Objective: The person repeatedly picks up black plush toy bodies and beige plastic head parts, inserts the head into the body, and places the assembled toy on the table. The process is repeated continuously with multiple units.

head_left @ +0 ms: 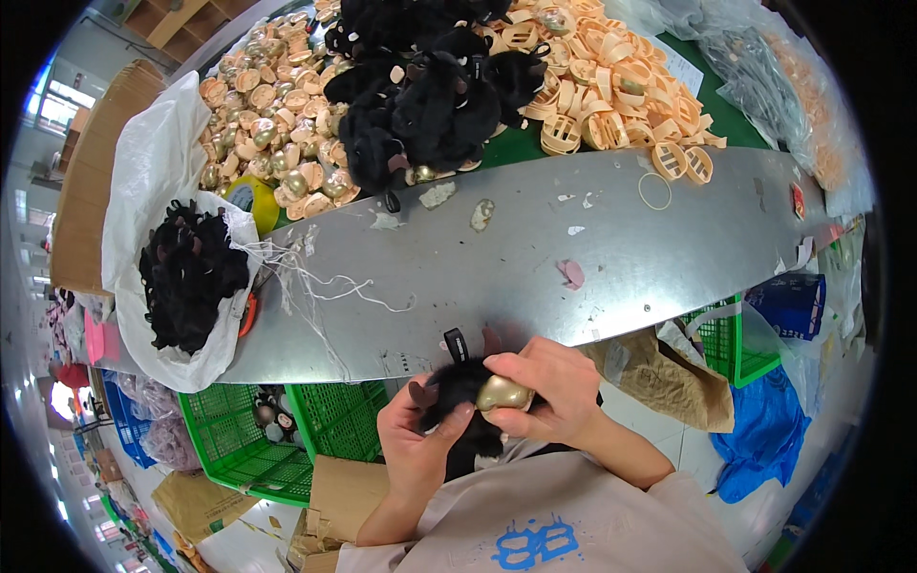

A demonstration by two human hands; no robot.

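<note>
In front of my body, near the metal table's front edge, my left hand point(413, 441) is closed on a small black plush toy point(453, 393) with brownish-pink ears and a black loop tag point(457, 345) on top. My right hand point(557, 380) grips a shiny gold rounded piece point(503, 393) and presses it against the plush's side. My left thumb touches the plush just beside this piece. The right fingertips hide part of the gold piece and the plush behind it.
Across the table point(497, 258) lie heaps of gold-and-peach pieces point(277, 124), black plush toys point(430, 105) and peach plastic frames point(611, 76). A white sack point(158, 162) of black plush stands left, near loose white strings point(315, 277). Green crates point(248, 439) sit below the edge.
</note>
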